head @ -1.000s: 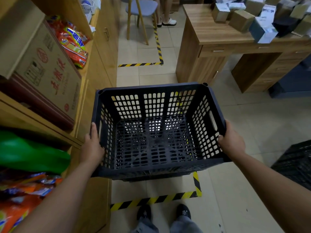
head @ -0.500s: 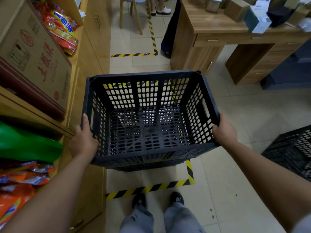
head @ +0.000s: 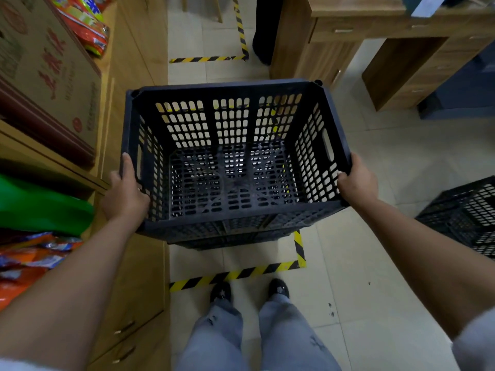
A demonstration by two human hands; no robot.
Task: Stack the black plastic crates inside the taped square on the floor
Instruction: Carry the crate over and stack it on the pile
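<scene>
I hold an empty black plastic crate [head: 233,156] by both side rims, open side up. My left hand [head: 126,191] grips its left rim and my right hand [head: 353,180] grips its right rim. The crate hangs over the square marked by yellow-black tape [head: 235,274] on the tiled floor. Under it the edge of another black crate [head: 230,241] shows inside the tape; whether the two touch I cannot tell. A further black crate [head: 466,215] stands on the floor at the right, outside the tape.
A wooden shelf unit [head: 134,62] with a cardboard box [head: 45,65], snack bags and a green item lines the left. A wooden desk [head: 348,46] stands at the back right. More tape [head: 209,59] marks the floor further ahead. My feet [head: 249,290] stand just outside the near tape.
The view has tilted down and my legs and shoes have come into sight. The crate stays in both hands over the taped square, sitting lower against the crate beneath.
</scene>
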